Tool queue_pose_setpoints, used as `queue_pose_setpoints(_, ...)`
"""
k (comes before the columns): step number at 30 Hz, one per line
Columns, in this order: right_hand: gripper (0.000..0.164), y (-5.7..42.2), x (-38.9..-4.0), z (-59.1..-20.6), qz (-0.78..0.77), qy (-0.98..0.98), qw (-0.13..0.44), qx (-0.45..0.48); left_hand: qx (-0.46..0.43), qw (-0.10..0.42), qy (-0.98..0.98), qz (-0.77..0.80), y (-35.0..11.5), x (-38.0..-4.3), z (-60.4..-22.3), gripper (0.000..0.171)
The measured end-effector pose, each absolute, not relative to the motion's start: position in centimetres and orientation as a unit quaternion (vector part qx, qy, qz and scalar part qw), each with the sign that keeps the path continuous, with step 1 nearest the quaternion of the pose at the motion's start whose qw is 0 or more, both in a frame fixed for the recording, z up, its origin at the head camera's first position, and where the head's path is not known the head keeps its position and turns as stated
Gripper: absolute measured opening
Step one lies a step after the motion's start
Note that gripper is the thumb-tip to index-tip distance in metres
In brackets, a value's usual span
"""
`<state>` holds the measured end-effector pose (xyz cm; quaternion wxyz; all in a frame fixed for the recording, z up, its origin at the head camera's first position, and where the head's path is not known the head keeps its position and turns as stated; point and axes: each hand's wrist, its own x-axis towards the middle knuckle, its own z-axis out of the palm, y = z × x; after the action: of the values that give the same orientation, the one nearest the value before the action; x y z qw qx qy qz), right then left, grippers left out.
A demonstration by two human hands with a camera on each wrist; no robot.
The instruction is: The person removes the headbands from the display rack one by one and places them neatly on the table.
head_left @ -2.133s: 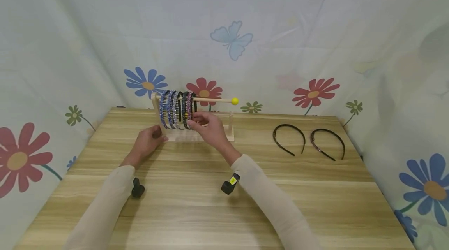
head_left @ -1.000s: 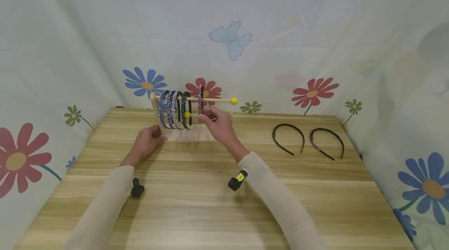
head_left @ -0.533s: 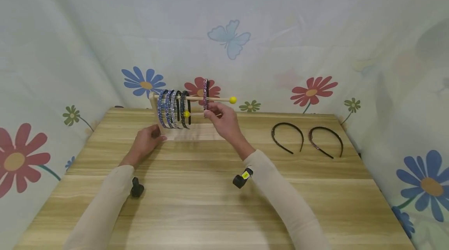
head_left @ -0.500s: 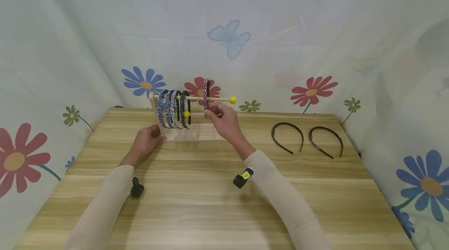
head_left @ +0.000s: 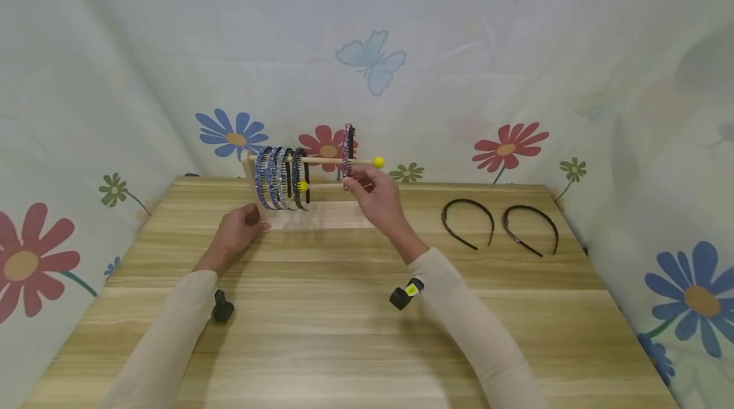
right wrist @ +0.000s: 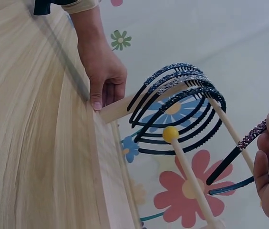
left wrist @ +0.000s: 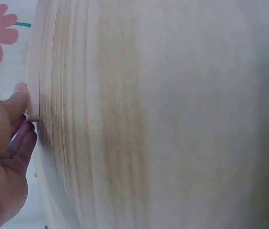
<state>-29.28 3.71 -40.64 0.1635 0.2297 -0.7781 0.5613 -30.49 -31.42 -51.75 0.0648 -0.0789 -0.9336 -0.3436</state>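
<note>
A wooden headband stand stands at the back of the table, its upper rod tipped with a yellow ball. My left hand grips the left end of its base; the left wrist view has the thumb on top and the fingers below. Several glittery blue, silver and dark headbands hang bunched at the rod's left end. Between thumb and fingers, my right hand pinches a pink-purple glitter headband. That headband crosses the upper rod, not far from the yellow ball, and its open ends show in the right wrist view.
Two dark headbands lie on the right side of the wooden table. A lower rod with its own yellow ball points left below the upper one. A flowered cloth hangs behind and at both sides.
My right hand has drawn the pink-purple headband away from the others, rightward along the upper rod and slightly upward. My left hand has stayed on the base.
</note>
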Motion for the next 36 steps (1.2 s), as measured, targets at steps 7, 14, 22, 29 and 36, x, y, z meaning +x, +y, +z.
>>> queue_pose_setpoints(7, 0.023, 4.8, -29.0, -39.9, 0.575, -0.766, 0.172, 0.231, -0.078, 0.061, -0.934, -0.344, -31.3, -30.4, -51.6, 0.050)
queue_pose_setpoints(14, 0.022, 6.0, -29.0, -39.6, 0.581, -0.764, 0.180, 0.217, -0.076, 0.058, -0.936, -0.338, -31.3, -30.4, -51.4, 0.051)
queue_pose_setpoints(22, 0.021, 7.2, -29.0, -39.6, 0.583, -0.757, 0.186, 0.227, -0.074, 0.057, -0.936, -0.340, -31.3, -30.3, -51.4, 0.052)
queue_pose_setpoints(29, 0.023, 8.1, -29.0, -39.8, 0.583, -0.762, 0.188, 0.210, -0.079, 0.065, -0.936, -0.338, -31.2, -30.1, -51.3, 0.049)
queue_pose_setpoints(36, 0.024, 9.0, -28.9, -40.2, 0.584, -0.764, 0.192, 0.193, -0.077, 0.067, -0.936, -0.337, -31.0, -29.9, -51.2, 0.043)
